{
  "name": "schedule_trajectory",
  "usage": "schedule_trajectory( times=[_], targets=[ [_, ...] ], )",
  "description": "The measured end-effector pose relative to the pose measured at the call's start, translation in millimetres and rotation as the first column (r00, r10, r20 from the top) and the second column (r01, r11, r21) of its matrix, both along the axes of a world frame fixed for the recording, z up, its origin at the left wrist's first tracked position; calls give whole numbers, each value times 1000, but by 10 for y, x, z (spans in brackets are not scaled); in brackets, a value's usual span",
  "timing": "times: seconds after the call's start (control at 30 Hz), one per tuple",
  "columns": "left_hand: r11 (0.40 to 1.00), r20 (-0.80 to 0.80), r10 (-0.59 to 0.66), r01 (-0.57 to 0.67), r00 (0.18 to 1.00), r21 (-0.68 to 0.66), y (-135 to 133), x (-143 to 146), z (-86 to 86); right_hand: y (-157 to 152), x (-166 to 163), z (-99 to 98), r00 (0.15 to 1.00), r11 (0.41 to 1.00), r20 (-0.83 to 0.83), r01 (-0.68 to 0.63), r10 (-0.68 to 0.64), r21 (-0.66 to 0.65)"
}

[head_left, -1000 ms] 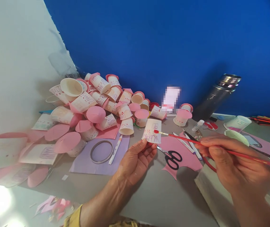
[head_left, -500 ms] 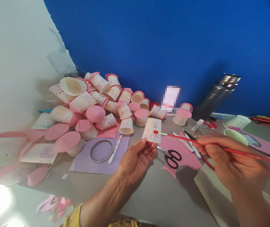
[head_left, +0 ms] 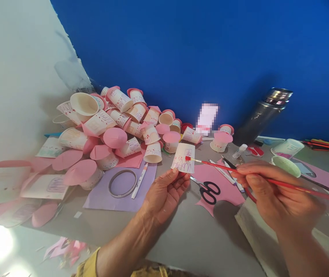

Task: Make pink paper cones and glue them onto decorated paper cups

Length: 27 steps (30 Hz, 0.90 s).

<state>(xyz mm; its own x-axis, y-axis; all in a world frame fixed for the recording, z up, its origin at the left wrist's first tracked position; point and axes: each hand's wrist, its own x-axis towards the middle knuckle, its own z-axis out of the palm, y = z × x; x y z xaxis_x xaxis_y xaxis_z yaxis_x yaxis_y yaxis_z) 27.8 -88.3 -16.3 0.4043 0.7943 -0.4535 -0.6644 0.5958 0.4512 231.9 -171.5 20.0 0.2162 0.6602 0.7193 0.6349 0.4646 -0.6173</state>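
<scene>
A white paper cup [head_left: 185, 151] with purple scribbles and small red marks is held up over the table, its narrower end upward. My left hand [head_left: 164, 196] grips it near the lower edge, thumb in front and fingers curled behind. Between the thumb and fingers of my right hand [head_left: 282, 196] is a thin red paintbrush [head_left: 219, 166]. The red-loaded bristles are at the cup's front, touching it or very close. Black-handled scissors [head_left: 209, 192] lie just below on pink paper [head_left: 230, 196].
Many decorated cups with pink paper tops [head_left: 115, 137] are heaped at the left. A tape roll [head_left: 122, 184] and a marker [head_left: 139, 181] rest on purple paper [head_left: 97, 200]. At the back right stands a dark flask [head_left: 261, 119]. Pale cloth [head_left: 251, 227] lies under my right arm.
The brush tip has shifted slightly left across the cup's face, and my right hand has moved a little left with it. The cup appears turned slightly, with more red marks showing.
</scene>
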Motion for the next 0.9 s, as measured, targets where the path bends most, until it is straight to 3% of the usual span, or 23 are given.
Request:
schedule_trajectory(
  times=[0.1,0.3,0.47,0.67,0.9],
  targets=[
    [1000,-11,1,-1,1000,-3,-4,4,0,-1,-13,20,999,1000,-42,-15,16,12],
    [1000,-21,10,-10,1000,2,3,7,4,6,26,-20,997,999,69,-37,37,-1],
    [1000,-15,18,-18,1000,-7,-6,-2,20,-34,36,10,999,1000,-42,5,-6,-25],
    [1000,-13,16,-16,1000,-22,-2,0,22,-12,53,-9,998,998,-9,-55,54,-31],
    [1000,-10,15,-15,1000,-11,-1,-3,23,-31,48,-22,996,1000,-87,-2,2,-2]
  ],
)
